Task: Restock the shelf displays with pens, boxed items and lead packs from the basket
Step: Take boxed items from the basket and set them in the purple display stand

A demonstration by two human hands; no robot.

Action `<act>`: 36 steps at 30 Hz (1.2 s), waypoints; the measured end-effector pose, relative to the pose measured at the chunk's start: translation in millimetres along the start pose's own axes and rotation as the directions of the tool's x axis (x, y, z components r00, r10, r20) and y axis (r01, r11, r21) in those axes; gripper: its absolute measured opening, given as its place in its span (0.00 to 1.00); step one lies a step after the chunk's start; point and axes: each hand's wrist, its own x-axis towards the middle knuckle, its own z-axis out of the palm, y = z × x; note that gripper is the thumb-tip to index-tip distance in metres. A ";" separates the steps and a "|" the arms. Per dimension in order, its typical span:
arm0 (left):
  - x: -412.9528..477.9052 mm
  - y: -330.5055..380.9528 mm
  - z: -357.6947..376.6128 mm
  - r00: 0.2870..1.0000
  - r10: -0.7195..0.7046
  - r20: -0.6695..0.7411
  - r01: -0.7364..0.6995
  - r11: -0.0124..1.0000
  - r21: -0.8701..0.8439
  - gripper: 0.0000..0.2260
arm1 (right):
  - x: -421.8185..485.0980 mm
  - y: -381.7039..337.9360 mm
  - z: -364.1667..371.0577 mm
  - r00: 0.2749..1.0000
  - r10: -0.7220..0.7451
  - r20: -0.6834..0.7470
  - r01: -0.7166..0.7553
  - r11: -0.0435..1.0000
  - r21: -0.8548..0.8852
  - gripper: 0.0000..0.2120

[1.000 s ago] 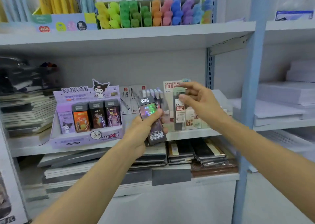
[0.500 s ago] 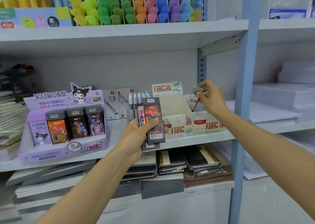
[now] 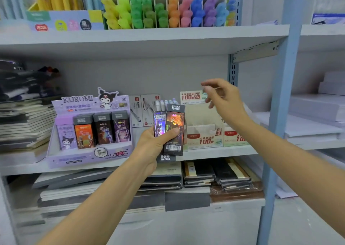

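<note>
My left hand (image 3: 152, 147) grips a small fan of dark Ultraman lead packs (image 3: 174, 131), held upright in front of the middle shelf (image 3: 214, 152). My right hand (image 3: 223, 100) hovers above the beige lead display box (image 3: 202, 132) with its fingers loosely apart and nothing in it. To the left stands the purple Kuromi display (image 3: 87, 129), holding several lead packs in a row. The basket is out of view.
White boxed pens (image 3: 143, 110) lean against the back wall behind the packs. Highlighters (image 3: 168, 11) fill the top shelf. Notebooks (image 3: 216, 173) are stacked on the lower shelf and at the left (image 3: 26, 121). A blue upright post (image 3: 280, 114) stands right of my right arm.
My right hand let go of the small lead pack it held over the beige display box and has lifted away, fingers spread. My left hand holds its packs much as before.
</note>
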 end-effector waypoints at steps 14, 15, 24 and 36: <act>-63.7 33.4 -89.8 0.976 0.090 -0.198 -0.064 0.989 0.132 0.14 | -41.6 -70.0 111.2 0.809 0.272 0.521 -0.463 0.842 0.279 0.15; -67.4 33.7 -99.4 0.974 0.086 -0.212 -0.064 0.992 0.109 0.14 | -43.1 -72.8 118.8 0.789 0.273 0.550 -0.484 0.828 0.283 0.13; -93.2 41.0 -192.6 0.887 0.231 -0.400 -0.220 0.973 0.074 0.08 | -25.2 -96.2 176.6 0.972 0.079 0.223 -0.117 0.979 0.165 0.10; -86.6 34.4 -221.0 0.889 0.176 -0.423 -0.155 0.984 0.084 0.22 | -10.1 -75.3 225.4 0.937 -0.085 0.339 0.141 0.980 -0.144 0.14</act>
